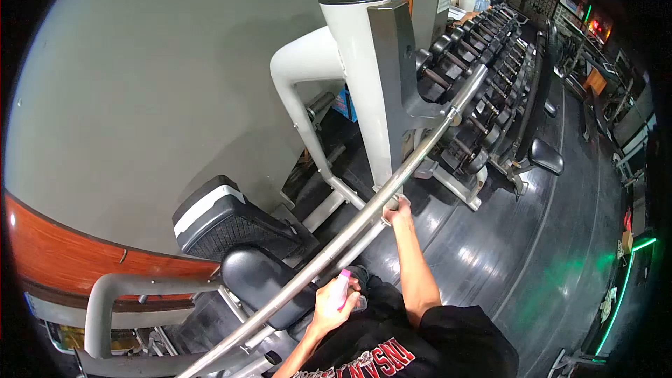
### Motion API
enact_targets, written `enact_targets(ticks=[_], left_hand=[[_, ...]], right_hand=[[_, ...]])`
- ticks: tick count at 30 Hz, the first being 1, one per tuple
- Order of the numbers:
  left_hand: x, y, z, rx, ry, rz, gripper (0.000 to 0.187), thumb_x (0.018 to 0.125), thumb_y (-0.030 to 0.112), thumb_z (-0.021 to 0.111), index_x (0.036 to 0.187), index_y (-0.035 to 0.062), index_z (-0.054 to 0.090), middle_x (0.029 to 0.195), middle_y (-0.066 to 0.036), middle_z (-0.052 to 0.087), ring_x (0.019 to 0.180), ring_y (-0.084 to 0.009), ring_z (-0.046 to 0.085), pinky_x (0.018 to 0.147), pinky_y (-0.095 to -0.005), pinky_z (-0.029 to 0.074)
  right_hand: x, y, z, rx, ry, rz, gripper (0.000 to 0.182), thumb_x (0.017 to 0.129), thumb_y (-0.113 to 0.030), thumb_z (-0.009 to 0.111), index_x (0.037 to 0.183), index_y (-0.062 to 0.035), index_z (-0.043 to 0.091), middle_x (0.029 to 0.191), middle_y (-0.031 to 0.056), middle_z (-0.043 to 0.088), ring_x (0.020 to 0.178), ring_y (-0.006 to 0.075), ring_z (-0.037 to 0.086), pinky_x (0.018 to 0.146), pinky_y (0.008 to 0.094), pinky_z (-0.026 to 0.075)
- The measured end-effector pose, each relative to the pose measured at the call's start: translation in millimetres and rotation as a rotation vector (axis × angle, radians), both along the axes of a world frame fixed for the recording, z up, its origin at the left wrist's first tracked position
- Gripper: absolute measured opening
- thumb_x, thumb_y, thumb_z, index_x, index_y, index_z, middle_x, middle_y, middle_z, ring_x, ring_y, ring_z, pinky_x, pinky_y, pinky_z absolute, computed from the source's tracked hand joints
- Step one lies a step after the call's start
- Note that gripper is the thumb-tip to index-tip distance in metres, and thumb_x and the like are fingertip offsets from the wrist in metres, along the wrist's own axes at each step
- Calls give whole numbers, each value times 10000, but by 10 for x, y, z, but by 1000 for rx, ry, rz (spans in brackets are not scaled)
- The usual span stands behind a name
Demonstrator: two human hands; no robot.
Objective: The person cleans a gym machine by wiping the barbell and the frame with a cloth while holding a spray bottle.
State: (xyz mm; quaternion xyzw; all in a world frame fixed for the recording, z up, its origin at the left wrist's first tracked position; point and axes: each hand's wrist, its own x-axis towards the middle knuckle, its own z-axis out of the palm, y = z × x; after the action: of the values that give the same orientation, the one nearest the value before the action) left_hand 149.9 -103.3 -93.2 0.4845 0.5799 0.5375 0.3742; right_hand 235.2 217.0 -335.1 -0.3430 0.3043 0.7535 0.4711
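Note:
A long metal barbell (350, 232) runs diagonally across the view, in front of a white and grey machine frame (357, 63). Below the bar, my left hand (334, 308) is wrapped round a small bottle with a pink top (341, 288); the rest of the bottle is mostly hidden by the fingers. My right hand (397, 211) is closed at the frame just under the bar, on something pale like a cloth that is mostly hidden. Left of the bar is a black padded seat (255, 273).
Racks of dumbbells (465, 63) stand at the upper right, beside a bench with a black pad (546, 156). A black and white step-like machine part (217, 217) is near the wall (140, 98). Dark flooring (483, 252) lies to the right.

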Motion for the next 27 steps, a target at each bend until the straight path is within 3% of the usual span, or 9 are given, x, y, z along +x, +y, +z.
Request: enact_targets(ticks=[4,9,15,18,19,21,22,25,27], left_hand=[[28,35,-7,-16,63,9,227,794,14,686,1009,-9,616,850,-89,658,693,-152,655,642,-287,523],[82,153,-11,9,113,-81,242,771,35,717,994,-8,633,877,-101,669,693,-166,639,670,-294,517],[161,222,-36,96,86,-82,246,783,31,704,1009,-10,618,869,-100,653,719,-176,640,690,-285,517],[148,200,-117,103,77,-82,224,789,28,696,994,-10,614,871,-100,651,751,-187,650,706,-290,522],[149,185,-153,142,75,-86,211,791,26,693,984,-9,613,873,-100,651,762,-192,654,712,-294,525],[162,138,-140,116,57,-67,209,792,24,691,982,-10,611,873,-101,651,765,-197,656,712,-297,526],[165,123,-136,95,46,-58,207,792,23,690,980,-11,609,873,-102,651,769,-202,658,712,-300,527],[169,53,-196,62,14,-25,210,774,31,700,965,-4,619,861,-108,672,787,-212,671,738,-328,534],[159,20,-226,66,7,-4,213,772,28,699,967,-3,619,862,-107,673,782,-209,672,735,-325,534]], right_hand=[[87,-322,915,159,37,14,240,946,-225,489,1074,-46,585,1045,106,647,940,273,639,855,431,548],[131,-531,756,709,178,389,346,970,-372,464,1172,-103,543,1122,82,634,1017,241,628,871,407,536],[-47,-759,1005,505,-213,534,410,944,-364,527,1268,-113,504,1207,96,596,1050,280,594,918,457,483],[-190,-670,1080,1080,-1391,1110,406,838,-126,660,1228,-69,559,1310,95,516,1174,267,524,960,361,453],[-222,-637,1121,1084,-1390,1125,406,838,-126,660,1228,-69,559,1310,95,516,1174,267,524,960,361,453],[-247,-579,1139,1617,-1356,835,457,722,-57,675,1173,-97,612,1253,109,546,1160,295,526,964,371,460],[-256,-475,1171,2113,-2019,627,450,669,-69,659,1108,-167,665,1220,110,559,1187,311,500,987,383,454],[-346,-193,1485,2522,-2102,449,316,815,-157,568,1120,-157,654,1303,112,513,1259,329,426,1053,450,385],[-489,-96,1730,2507,-2307,350,341,767,-95,561,1067,-207,678,1215,104,563,1214,310,471,1037,432,407]])
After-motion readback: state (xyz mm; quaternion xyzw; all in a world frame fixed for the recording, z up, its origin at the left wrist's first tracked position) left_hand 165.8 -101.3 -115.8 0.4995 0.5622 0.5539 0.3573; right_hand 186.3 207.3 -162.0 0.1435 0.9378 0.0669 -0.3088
